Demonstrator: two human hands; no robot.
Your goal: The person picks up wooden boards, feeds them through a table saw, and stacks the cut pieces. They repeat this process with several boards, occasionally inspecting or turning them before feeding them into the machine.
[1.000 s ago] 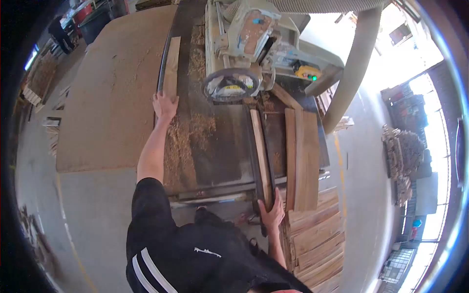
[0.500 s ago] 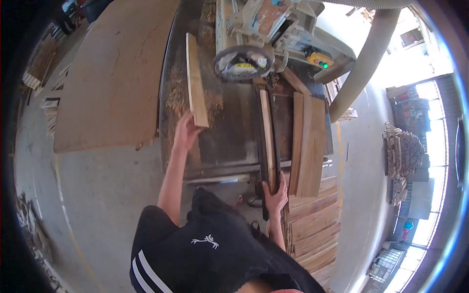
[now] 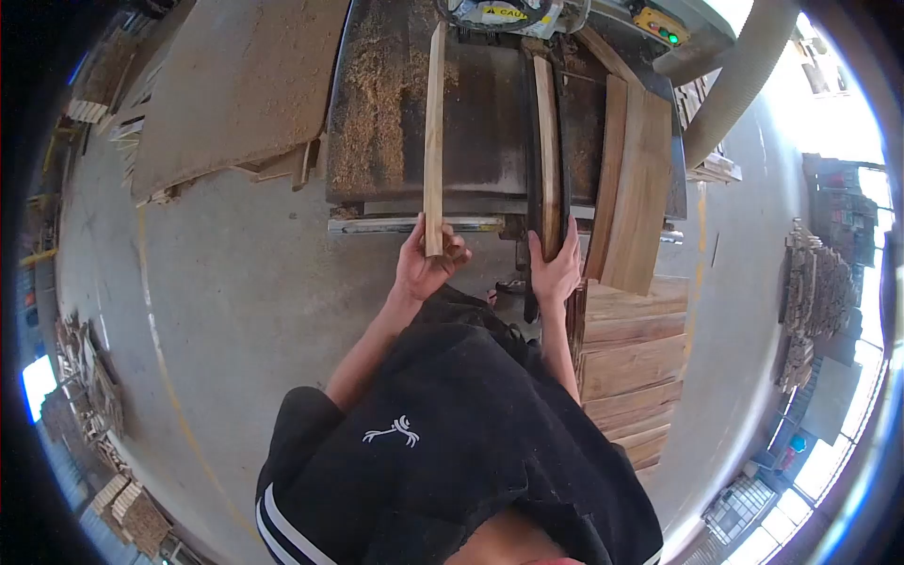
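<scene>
My left hand (image 3: 425, 264) grips the near end of a long, narrow wooden strip (image 3: 434, 151), thumb and fingers on its two sides. The strip points away from me over the dark machine table (image 3: 485, 141), its far end by the machine head. My right hand (image 3: 556, 268) is at the near end of a second wooden strip (image 3: 548, 151), which lies in a dark guide channel (image 3: 534, 202). The thumb is on the left and the fingers on the right; the palm side is partly hidden.
Wood shavings (image 3: 372, 113) cover the table's left part. Wider boards (image 3: 638, 188) lie to the right, above a wood stack (image 3: 633, 358). A brown sheet (image 3: 240, 85) stands at the left. A ribbed hose (image 3: 744, 85) hangs right of the machine head (image 3: 499, 11).
My left hand has moved right and toward me, and its strip has swung from upright on its edge at the left to nearer the channel. The view has tilted down; my right hand keeps its place.
</scene>
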